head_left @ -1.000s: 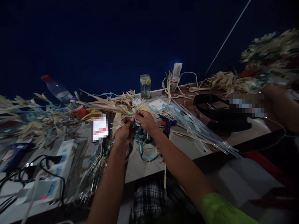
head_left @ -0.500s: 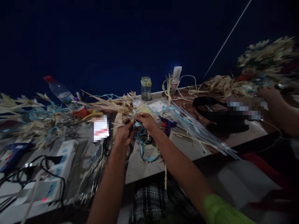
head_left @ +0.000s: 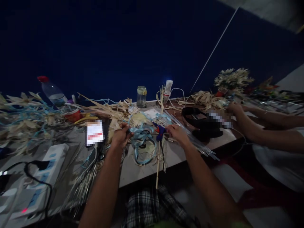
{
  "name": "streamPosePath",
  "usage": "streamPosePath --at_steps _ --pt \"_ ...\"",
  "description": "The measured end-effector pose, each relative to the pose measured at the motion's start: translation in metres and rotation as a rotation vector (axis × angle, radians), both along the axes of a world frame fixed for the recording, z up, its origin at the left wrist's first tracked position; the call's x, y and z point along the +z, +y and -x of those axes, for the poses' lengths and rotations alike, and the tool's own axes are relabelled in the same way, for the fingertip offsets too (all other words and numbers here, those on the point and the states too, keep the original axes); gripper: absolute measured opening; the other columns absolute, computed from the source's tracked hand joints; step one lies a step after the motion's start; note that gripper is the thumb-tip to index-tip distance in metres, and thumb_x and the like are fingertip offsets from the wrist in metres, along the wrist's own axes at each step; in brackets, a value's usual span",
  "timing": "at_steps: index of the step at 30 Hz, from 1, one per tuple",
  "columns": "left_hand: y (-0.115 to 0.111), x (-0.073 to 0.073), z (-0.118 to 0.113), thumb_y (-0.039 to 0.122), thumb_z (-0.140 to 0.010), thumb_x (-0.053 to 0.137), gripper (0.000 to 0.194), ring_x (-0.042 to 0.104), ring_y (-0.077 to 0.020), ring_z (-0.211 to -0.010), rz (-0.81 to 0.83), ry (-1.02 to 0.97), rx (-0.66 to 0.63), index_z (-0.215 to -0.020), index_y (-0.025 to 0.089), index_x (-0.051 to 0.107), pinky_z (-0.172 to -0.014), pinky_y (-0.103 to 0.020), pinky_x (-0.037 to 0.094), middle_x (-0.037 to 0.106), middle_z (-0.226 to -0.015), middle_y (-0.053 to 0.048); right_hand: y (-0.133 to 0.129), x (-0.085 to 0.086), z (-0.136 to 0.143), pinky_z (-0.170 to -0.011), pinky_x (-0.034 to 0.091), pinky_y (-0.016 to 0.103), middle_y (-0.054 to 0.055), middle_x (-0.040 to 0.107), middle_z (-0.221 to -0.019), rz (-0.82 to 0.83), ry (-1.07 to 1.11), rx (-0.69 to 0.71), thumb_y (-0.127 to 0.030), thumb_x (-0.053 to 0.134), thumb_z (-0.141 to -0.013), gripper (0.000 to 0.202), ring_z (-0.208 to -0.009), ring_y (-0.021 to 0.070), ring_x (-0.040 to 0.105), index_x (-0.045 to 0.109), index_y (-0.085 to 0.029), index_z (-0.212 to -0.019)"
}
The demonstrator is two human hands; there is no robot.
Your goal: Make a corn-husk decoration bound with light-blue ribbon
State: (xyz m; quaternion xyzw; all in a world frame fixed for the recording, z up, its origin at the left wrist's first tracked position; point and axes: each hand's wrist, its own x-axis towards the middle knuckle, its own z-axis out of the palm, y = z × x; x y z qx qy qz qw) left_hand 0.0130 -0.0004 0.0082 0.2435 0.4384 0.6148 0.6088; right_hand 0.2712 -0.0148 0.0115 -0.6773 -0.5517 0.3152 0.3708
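Observation:
A loose coil of light blue ribbon (head_left: 143,134) lies in loops on the table between my hands. My left hand (head_left: 121,136) is closed at its left side, thumb and fingers pinched where the ribbon begins. My right hand (head_left: 177,133) is closed at the right, its fingertips beside the rear of a blue glue gun (head_left: 160,132) with a red trigger. Whether those fingertips touch the gun or hold a thin strand cannot be made out. Dry pale husk strips (head_left: 118,109) spread behind the left hand. A thin stick (head_left: 157,171) reaches over the table's front edge.
A lidded glass jar (head_left: 142,97) stands at the back. Clear glue sticks (head_left: 199,147) and a black strap-like object (head_left: 201,126) lie to the right. At left are a power strip (head_left: 45,177), wires (head_left: 87,180) and a tilted bottle (head_left: 53,93). Another person's arms (head_left: 251,123) reach in from the right.
My hands have moved apart: the right has gone from beside the left over to the glue gun. The view has turned rightward, showing more of the other person's arms.

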Motion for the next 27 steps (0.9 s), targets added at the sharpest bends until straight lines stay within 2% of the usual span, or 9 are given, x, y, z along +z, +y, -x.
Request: streamPosePath --at_steps 4,8,11,13,16,19,22,24,27 --pt "0.0 0.001 -0.002 0.016 -0.056 0.068 0.023 0.05 -0.0072 -0.051 0.021 0.007 -0.048 -0.071 0.018 0.051 -0.042 -0.016 0.044 0.052 -0.06 0.004 0.002 -0.018 -0.002 -0.052 0.034 0.026 0.006 0.054 -0.051 0.16 -0.187 -0.012 -0.055 0.042 -0.075 0.047 -0.052 0.0141 0.05 0.056 -0.016 -0.053" --pt "-0.003 0.006 -0.001 0.016 -0.058 0.067 0.022 0.05 -0.0065 -0.048 0.026 0.031 -0.078 -0.072 0.017 0.051 -0.041 -0.016 0.045 0.053 -0.06 0.005 0.014 -0.013 0.021 -0.061 0.038 0.03 0.017 0.063 -0.07 0.204 -0.384 -0.027 -0.063 0.05 -0.066 0.049 -0.077 0.0259 0.059 0.059 -0.016 -0.059" --pt "-0.006 0.01 0.0 0.015 -0.058 0.068 0.023 0.051 -0.0065 -0.047 0.036 0.035 -0.085 -0.073 0.017 0.051 -0.04 -0.015 0.044 0.053 -0.059 0.004 0.018 -0.01 0.028 -0.064 0.039 0.033 0.018 0.064 -0.075 0.209 -0.362 -0.066 -0.057 0.06 -0.059 0.042 -0.081 0.0293 0.06 0.059 -0.015 -0.06" --pt "-0.007 0.012 0.0 0.015 -0.058 0.068 0.023 0.051 -0.0062 -0.046 0.047 0.034 -0.083 -0.073 0.017 0.051 -0.039 -0.015 0.043 0.054 -0.06 0.004 0.017 -0.009 0.027 -0.06 0.04 0.031 0.013 0.062 -0.064 0.219 -0.181 -0.134 -0.049 0.064 -0.057 0.034 -0.073 0.0263 0.06 0.056 -0.016 -0.055" --pt "-0.008 0.012 -0.001 0.014 -0.057 0.069 0.023 0.051 -0.0062 -0.045 0.044 0.026 -0.068 -0.072 0.017 0.051 -0.038 -0.015 0.043 0.054 -0.059 0.004 0.012 -0.005 0.024 -0.052 0.04 0.028 0.004 0.055 -0.051 0.175 0.321 -0.21 -0.04 0.06 -0.061 0.024 -0.056 0.018 0.055 0.053 -0.018 -0.056" --pt "-0.006 0.009 -0.001 0.014 -0.056 0.068 0.022 0.05 -0.0064 -0.045 0.046 0.025 -0.051 -0.07 0.016 0.052 -0.038 -0.016 0.043 0.053 -0.058 0.004 0.008 0.008 0.022 -0.047 0.041 0.025 0.002 0.055 -0.055 0.127 0.665 -0.15 -0.036 0.054 -0.066 0.018 -0.05 0.0132 0.052 0.052 -0.018 -0.065" --pt "-0.004 0.004 0.0 0.015 -0.056 0.068 0.02 0.047 -0.0055 -0.041 0.049 0.05 -0.043 -0.07 0.016 0.054 -0.035 -0.015 0.04 0.053 -0.058 0.004 0.007 0.023 0.021 -0.042 0.038 0.021 -0.001 0.052 -0.055 0.006 0.999 -0.064 -0.029 0.059 -0.061 0.016 -0.045 0.009 0.046 0.049 -0.018 -0.068" --pt "-0.002 0.001 0.001 0.017 -0.056 0.068 0.019 0.046 -0.0053 -0.04 0.055 0.074 -0.041 -0.069 0.016 0.054 -0.034 -0.015 0.037 0.054 -0.058 0.003 0.007 0.032 0.021 -0.04 0.036 0.02 -0.002 0.049 -0.054 -0.025 1.087 0.056 -0.029 0.06 -0.06 0.018 -0.043 0.0071 0.041 0.049 -0.018 -0.069" --pt "0.0 -0.003 0.003 0.02 -0.056 0.069 0.019 0.047 -0.006 -0.042 0.065 0.095 -0.028 -0.066 0.016 0.053 -0.036 -0.015 0.037 0.054 -0.058 0.003 0.008 0.039 0.027 -0.04 0.034 0.021 -0.002 0.048 -0.056 0.033 1.038 0.224 -0.035 0.06 -0.062 0.022 -0.043 0.0065 0.036 0.052 -0.017 -0.071"
